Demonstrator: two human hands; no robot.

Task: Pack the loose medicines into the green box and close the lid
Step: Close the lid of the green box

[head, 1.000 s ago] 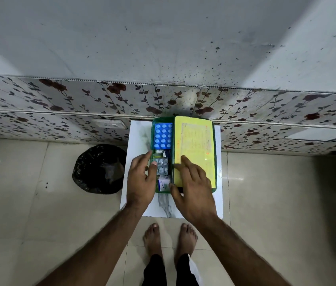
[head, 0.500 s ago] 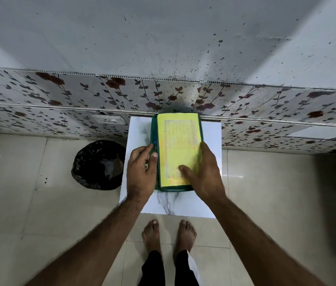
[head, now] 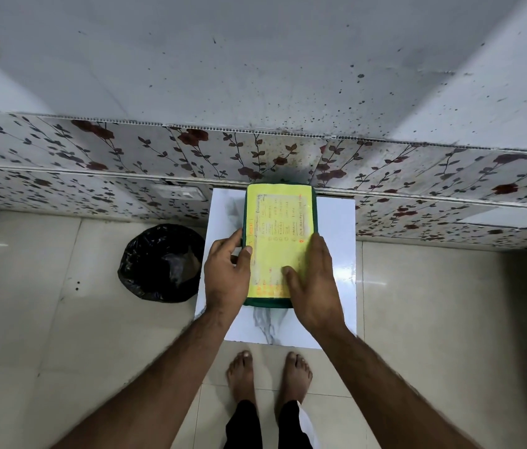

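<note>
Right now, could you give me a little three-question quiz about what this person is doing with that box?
1. True or false: the lid of the green box lies down over the box.
2. Which hand presses flat on the yellow sheet on the lid? A) left hand B) right hand
3. Fill in: the black bin bag stands on the floor to the person's ____ of the white table.

Key: 1 true; 2 B, while the left hand grips the box's left edge; 3 left.
</note>
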